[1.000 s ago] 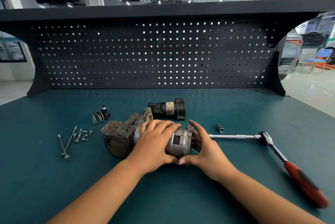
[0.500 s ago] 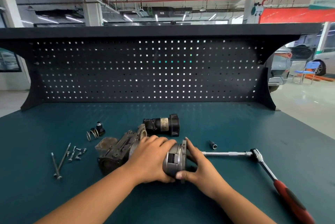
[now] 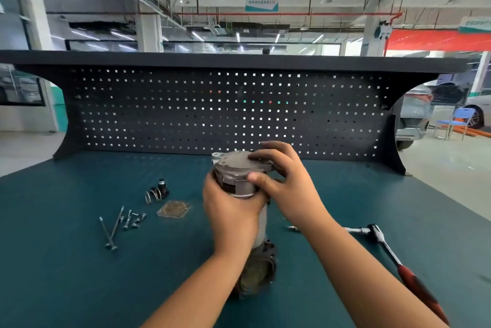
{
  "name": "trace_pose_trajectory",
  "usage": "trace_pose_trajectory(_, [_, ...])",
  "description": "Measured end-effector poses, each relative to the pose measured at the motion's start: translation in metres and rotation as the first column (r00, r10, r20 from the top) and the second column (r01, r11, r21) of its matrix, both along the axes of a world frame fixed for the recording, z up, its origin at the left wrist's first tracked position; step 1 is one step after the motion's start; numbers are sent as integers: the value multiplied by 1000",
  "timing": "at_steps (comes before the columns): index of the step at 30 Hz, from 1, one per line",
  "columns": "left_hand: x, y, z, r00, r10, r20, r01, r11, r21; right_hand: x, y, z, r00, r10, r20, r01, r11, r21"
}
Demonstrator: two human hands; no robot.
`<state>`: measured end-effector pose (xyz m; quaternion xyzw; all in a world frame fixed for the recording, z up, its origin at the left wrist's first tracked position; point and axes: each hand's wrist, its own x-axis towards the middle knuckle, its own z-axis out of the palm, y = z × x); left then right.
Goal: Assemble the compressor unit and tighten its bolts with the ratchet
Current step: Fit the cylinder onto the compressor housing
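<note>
Compressor unit: located at the centre of the frame, standing on end, heavy dark housing at the bottom and the lighter metal cylinder rising from it. The base appears to rest on the teal bench, though the left forearm covers part of it and contact cannot be confirmed.

Left hand: wrapped round the upper cylinder from the left of the frame, fingers curled about the barrel and passing out of sight behind it. Firm, closed grasp.

Right hand: placed on the round end cap at the top of the unit. The fingers are bent over the cap's upper face and far rim; the thumb presses against the side of the cylinder just below the cap. The grip is a curled clamp on the cap, not a flat palm.

Ratchet: lying on the bench at lower right of the frame, red handle toward the bottom edge, head toward the unit, touched by neither hand.

Long bolts and short bolts: loose on the bench at left of centre, well apart from the unit. Above them lie a coil spring with a small black fitting just beside it, and a flat plate between these items and the left hand.
</note>
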<state>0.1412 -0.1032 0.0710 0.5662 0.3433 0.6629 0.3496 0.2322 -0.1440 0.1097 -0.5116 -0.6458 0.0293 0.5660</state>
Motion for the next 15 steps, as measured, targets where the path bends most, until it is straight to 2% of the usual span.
trace_pose_trajectory(2, [2, -4, 0, 996, 1, 87, 8, 995, -99, -5, 3, 2, 1000, 0, 30, -1, 1000, 7])
trace_pose_trajectory(5, [1, -8, -2, 999, -51, 8, 52, 993, -104, -3, -1, -4, 999, 43, -14, -43, 999, 32])
trace_pose_trajectory(7, [-5, -7, -6, 987, -136, -84, 130, 989, -74, 2, -6, -9, 983, 107, -150, -103, 994, 31])
trace_pose_trajectory(9, [-15, -4, -12, 950, -288, -124, 283, 957, -55, 4, -8, -13, 948, 176, -264, -169, 984, 50])
trace_pose_trajectory(10, [-22, -3, -13, 913, -393, -107, 390, 919, -50, 4, -9, -15, 937, 186, -295, -177, 983, 59])
trace_pose_trajectory(12, [-33, 3, -12, 818, -575, 17, 574, 816, -63, 0, -8, -17, 922, 169, -347, -152, 986, 76])
trace_pose_trajectory(15, [-40, 19, 6, 704, -669, 239, 706, 696, -131, -11, -3, -16, 913, 87, -400, -44, 992, 116])
